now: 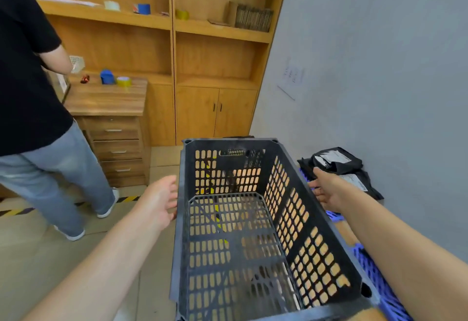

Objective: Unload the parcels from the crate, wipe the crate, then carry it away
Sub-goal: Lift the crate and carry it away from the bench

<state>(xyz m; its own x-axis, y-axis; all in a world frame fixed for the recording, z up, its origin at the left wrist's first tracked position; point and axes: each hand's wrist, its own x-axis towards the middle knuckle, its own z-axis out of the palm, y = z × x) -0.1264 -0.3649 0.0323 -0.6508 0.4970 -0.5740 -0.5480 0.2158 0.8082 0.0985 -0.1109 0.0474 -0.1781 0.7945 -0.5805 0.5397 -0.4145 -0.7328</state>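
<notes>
1. The black crate point(229, 142) stands in the middle, with nothing inside; floor shows through its slots.
2. The left hand point(159, 201) is spread with relaxed fingers just beside the left rim. Whether it touches the rim cannot be told.
3. The right hand point(326, 189) has straight fingers near the right rim and grips nothing.
4. The parcels point(336, 162) lie far right against the wall point(379, 67).
5. A blue pallet point(379, 282) borders the crate's right edge.
6. Open floor point(50, 257) lies left; a person point(30, 92) and a desk point(109, 100) stand beyond it.
</notes>
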